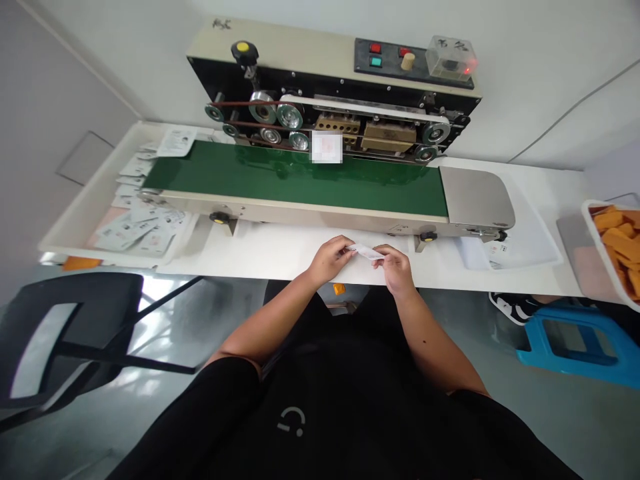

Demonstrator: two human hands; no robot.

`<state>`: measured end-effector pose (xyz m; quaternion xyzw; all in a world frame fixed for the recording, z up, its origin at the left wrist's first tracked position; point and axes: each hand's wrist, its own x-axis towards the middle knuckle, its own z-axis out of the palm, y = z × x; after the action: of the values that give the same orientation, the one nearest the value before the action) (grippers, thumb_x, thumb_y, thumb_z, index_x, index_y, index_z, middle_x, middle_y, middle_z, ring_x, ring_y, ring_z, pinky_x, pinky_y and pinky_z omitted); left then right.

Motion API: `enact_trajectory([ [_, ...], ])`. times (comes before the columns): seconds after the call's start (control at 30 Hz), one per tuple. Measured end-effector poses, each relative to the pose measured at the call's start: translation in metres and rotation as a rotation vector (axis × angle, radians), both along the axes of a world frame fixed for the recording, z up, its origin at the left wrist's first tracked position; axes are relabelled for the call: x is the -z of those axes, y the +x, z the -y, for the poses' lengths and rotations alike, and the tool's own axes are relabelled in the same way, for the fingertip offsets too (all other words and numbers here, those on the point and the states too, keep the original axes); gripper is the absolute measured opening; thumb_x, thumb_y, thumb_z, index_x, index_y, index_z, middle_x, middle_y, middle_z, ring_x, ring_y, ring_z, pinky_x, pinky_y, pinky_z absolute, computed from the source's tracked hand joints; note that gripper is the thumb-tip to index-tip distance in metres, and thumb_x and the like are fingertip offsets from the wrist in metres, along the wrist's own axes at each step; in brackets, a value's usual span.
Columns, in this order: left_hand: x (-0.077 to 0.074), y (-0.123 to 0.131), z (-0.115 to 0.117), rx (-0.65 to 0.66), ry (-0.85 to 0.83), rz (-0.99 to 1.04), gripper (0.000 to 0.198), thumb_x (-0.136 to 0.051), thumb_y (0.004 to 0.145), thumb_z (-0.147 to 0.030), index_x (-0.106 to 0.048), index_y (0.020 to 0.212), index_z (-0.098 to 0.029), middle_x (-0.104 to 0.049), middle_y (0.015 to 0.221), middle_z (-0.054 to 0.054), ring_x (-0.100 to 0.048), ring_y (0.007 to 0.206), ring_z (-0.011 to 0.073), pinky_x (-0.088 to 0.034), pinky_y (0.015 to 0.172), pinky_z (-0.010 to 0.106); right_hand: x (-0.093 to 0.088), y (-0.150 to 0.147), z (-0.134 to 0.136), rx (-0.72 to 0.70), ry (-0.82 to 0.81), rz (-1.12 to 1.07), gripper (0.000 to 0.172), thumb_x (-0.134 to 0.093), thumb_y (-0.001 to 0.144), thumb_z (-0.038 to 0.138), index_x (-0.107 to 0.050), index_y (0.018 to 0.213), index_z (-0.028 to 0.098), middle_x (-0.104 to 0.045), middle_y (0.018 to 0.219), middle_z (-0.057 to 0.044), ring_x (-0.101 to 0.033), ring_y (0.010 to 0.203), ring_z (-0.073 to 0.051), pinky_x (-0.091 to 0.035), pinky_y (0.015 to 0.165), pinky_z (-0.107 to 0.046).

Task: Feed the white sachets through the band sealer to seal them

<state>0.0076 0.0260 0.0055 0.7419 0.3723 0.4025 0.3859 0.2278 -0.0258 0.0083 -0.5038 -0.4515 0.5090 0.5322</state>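
Here, we pinch a packet (367, 251) by opposite ends, left hand (330, 259) and right hand (396, 269) nearly closed, probably steadying it.

Handwritten black characters mark the upper-left corner of the machine (300, 50), with more on the clear cover (445, 61) above its controls; neither set can be made out from here. A logo (291, 421) of pale curve, bar and dot stands on the black shirt (400, 400). Print on the held packet (367, 251) and the tray packets (125, 230) is too small to read; the belt packet (327, 147) is blurred into squares. A white mark, perhaps a swoosh, shows on the shoe (510, 308).
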Motion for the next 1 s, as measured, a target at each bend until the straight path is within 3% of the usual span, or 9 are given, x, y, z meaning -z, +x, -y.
enact_trajectory([
  [0.1, 0.001, -0.002, 0.0, 0.095, 0.06, 0.07, 0.018, -0.062, 0.103, -0.033, -0.075, 0.105, -0.02, -0.074, 0.106, 0.011, -0.071, 0.096, 0.019, -0.059, 0.081, 0.032, -0.007, 0.008, -0.004, -0.143, -0.078, -0.049, 0.074, -0.063, 0.085, 0.085, -0.076, 0.109, 0.016, -0.073, 0.114, -0.014, -0.065, 0.074, -0.014, -0.054, 0.066, -0.03],
  [0.2, 0.002, -0.002, 0.001, 0.132, 0.097, 0.091, 0.018, -0.062, 0.103, -0.033, -0.076, 0.105, -0.022, -0.074, 0.109, 0.012, -0.072, 0.102, 0.0197, -0.06, 0.087, 0.035, -0.013, 0.015, -0.01, -0.283, -0.23, 0.006, 0.057, -0.081, 0.082, 0.063, -0.071, 0.114, 0.017, -0.074, 0.119, -0.012, -0.064, 0.069, -0.01, -0.053, 0.062, -0.025],
  [0.3, 0.002, -0.002, 0.002, 0.104, 0.116, 0.098, 0.016, -0.066, 0.101, -0.033, -0.077, 0.103, -0.022, -0.073, 0.111, 0.012, -0.071, 0.102, 0.0203, -0.061, 0.09, 0.037, -0.017, 0.02, -0.014, -0.345, -0.35, -0.037, 0.053, -0.088, 0.077, 0.052, -0.061, 0.108, 0.019, -0.074, 0.12, -0.009, -0.06, 0.059, -0.006, -0.047, 0.052, -0.02],
  [0.47, 0.002, -0.005, 0.002, 0.148, 0.157, 0.115, 0.015, -0.063, 0.102, -0.027, -0.076, 0.106, -0.022, -0.072, 0.117, 0.013, -0.071, 0.109, 0.0214, -0.059, 0.096, 0.04, -0.021, 0.026, -0.01, -0.378, -0.466, -0.227, 0.059, -0.095, 0.07, 0.04, -0.05, 0.103, 0.021, -0.069, 0.095, 0.003, -0.044, 0.046, 0.0, -0.028, 0.04, -0.013],
  [0.53, 0.005, -0.006, 0.001, 0.176, 0.169, 0.102, 0.015, -0.062, 0.102, -0.026, -0.077, 0.105, -0.023, -0.072, 0.118, 0.012, -0.07, 0.111, 0.0218, -0.059, 0.098, 0.041, -0.022, 0.028, -0.006, -0.409, -0.484, -0.273, 0.06, -0.097, 0.068, 0.04, -0.05, 0.099, 0.02, -0.064, 0.084, 0.006, -0.043, 0.045, 0.0, -0.028, 0.039, -0.012],
  [0.67, 0.01, -0.004, 0.001, 0.182, 0.174, 0.049, 0.013, -0.064, 0.101, -0.026, -0.077, 0.102, -0.024, -0.075, 0.113, 0.011, -0.071, 0.108, 0.0228, -0.058, 0.099, 0.043, -0.026, 0.025, 0.003, -0.493, -0.522, -0.206, 0.054, -0.097, 0.067, 0.045, -0.057, 0.09, 0.017, -0.061, 0.068, 0.004, -0.052, 0.046, -0.005, -0.039, 0.041, -0.015],
  [0.8, 0.01, -0.003, 0.0, 0.11, 0.159, 0.065, 0.016, -0.064, 0.101, -0.027, -0.074, 0.113, -0.022, -0.073, 0.12, 0.014, -0.069, 0.112, 0.0237, -0.059, 0.094, 0.04, -0.048, 0.029, 0.004, -0.379, -0.422, -0.072, 0.048, -0.098, 0.065, 0.047, -0.068, 0.084, 0.015, -0.066, 0.07, -0.002, -0.061, 0.055, -0.011, -0.048, 0.048, -0.021],
  [1.0, 0.004, -0.003, 0.003, 0.001, 0.076, 0.049, 0.021, -0.065, 0.101, -0.035, -0.069, 0.115, -0.02, -0.07, 0.113, 0.012, -0.068, 0.091, 0.0186, -0.06, 0.082, 0.034, -0.114, 0.075, -0.02, 0.004, 0.003, -0.046, 0.04, -0.091, 0.076, 0.055, -0.072, 0.09, 0.023, -0.072, 0.086, -0.005, -0.065, 0.062, -0.015, -0.049, 0.051, -0.027],
])
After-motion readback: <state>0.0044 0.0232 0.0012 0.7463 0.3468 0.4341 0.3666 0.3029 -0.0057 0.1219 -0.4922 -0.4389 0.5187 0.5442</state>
